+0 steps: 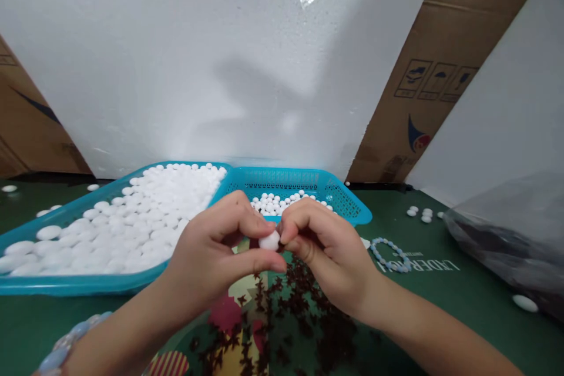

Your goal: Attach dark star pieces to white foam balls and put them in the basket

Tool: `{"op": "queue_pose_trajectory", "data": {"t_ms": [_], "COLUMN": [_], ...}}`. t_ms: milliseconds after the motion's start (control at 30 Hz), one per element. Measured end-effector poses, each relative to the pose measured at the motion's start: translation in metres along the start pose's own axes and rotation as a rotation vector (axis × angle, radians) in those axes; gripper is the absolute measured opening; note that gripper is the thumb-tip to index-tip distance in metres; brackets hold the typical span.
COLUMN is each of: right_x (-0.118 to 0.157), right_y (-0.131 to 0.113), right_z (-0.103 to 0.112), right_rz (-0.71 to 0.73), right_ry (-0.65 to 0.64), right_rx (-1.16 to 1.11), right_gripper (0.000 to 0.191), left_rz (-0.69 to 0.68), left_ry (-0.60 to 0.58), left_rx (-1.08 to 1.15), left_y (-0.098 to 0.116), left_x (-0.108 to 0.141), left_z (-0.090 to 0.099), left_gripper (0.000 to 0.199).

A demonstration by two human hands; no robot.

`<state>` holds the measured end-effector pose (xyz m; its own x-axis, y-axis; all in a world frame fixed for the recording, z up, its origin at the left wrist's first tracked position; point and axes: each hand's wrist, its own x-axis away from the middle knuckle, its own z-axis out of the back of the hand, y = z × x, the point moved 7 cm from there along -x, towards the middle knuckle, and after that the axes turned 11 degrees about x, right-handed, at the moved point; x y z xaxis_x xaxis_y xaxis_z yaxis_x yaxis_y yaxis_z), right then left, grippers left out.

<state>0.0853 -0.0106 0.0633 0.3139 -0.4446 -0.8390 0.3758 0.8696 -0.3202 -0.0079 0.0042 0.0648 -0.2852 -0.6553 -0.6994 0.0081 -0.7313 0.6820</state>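
White and round, a small ball sits between the thumb and forefinger of the left hand, nearly closed on it. The right hand pinches close against its side, fingertips almost together; what they grip is too small to tell. Below lie dark brown star-shaped pieces on the green table. Behind the hands, white balls fill a large blue basket and partly cover a smaller one.

White panel stands behind surface; glare near top edge. Cardboard shows left and right of panel; right part bears 3 framed symbols, blue-and-red logo. 1 blue-and-white bead bracelet lies across white lettering.
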Motion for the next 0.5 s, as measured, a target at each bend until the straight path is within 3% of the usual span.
{"op": "queue_pose_trajectory", "data": {"t_ms": [200,367,500], "right_x": [0.002,0.005,-0.003], "right_y": [0.009,0.007,0.006], "right_z": [-0.006,-0.009,0.004], "right_rz": [-0.108,-0.142,-0.163], "right_ry": [-0.024,-0.09,-0.159], "right_rx": [-0.091,-0.094,-0.005], "right_gripper": [0.014,0.012,0.011], "left_rz": [-0.079,-0.057,-0.026], "left_ry": [-0.015,-0.037,-0.09], "left_rx": [-0.14,-0.163,-0.147], "left_y": [0.004,0.002,0.002], "left_x": [0.002,0.001,-0.001], "left_z": [-0.003,-0.003,-0.003], "left_gripper": [0.017,0.016,0.01]}}
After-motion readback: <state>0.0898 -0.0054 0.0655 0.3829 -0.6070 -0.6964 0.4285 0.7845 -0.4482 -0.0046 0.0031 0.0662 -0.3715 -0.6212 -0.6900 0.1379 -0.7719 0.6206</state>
